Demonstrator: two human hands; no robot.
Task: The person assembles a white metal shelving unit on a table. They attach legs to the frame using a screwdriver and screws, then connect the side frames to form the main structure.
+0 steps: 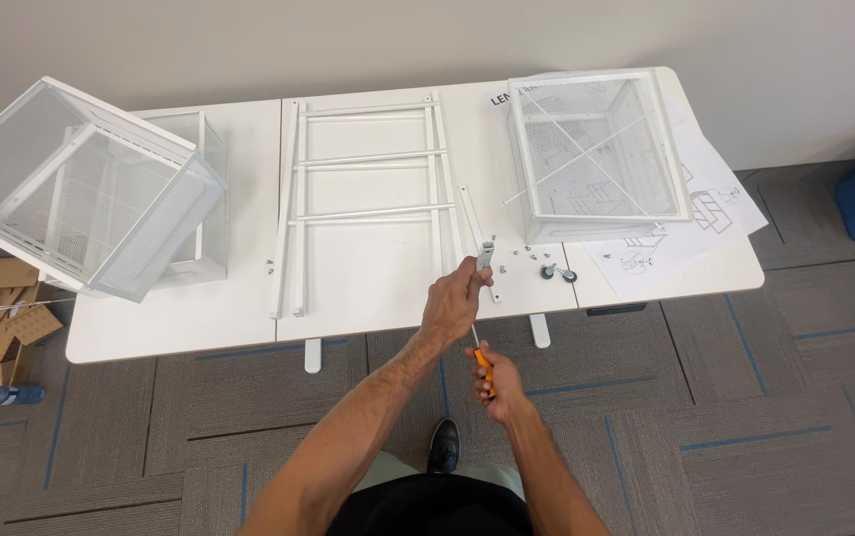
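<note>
Gripping an orange-handled screwdriver [481, 359], the right hand [503, 389] is curling its fingers around it below the counter [179, 323] edge; the left hand [457, 301] is pinching a small grey bracket [486, 256] by the white rail [475, 238], before the frame [368, 199].

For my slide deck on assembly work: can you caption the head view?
Left hand steadies a white rail while right hand holds an orange-handled screwdriver at a white table.

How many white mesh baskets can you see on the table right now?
3: one tilted at the left edge, one partly hidden behind it, one at the right over the instruction sheet.
</note>
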